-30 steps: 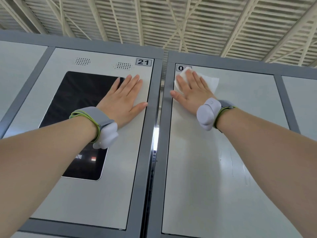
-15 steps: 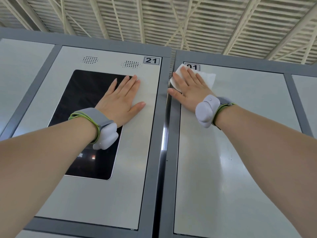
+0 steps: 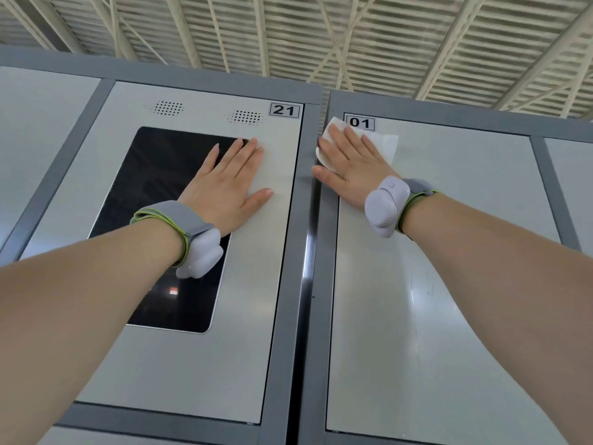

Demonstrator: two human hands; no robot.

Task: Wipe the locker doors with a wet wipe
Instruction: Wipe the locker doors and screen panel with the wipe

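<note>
Left hand (image 3: pixel 229 187) lies flat, fingers straight, on locker door 21 (image 3: pixel 192 364), partly over its black screen (image 3: pixel 154 194); right hand (image 3: pixel 349 170), also flat, presses the wet wipe (image 3: pixel 386 144) beneath its fingers against locker door 01 (image 3: pixel 417 316), number label (image 3: pixel 359 123) just beyond the fingertips.

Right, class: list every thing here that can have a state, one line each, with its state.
left hand: flat, fingers straight, resting on door 21, partly over the black screen.
right hand: flat, pressing the wet wipe onto door 01.
wet wipe: pinned under that hand at the door's top left corner.
door 21: closed.
door 01: closed.
black screen: dark, one small bright spot.
</note>
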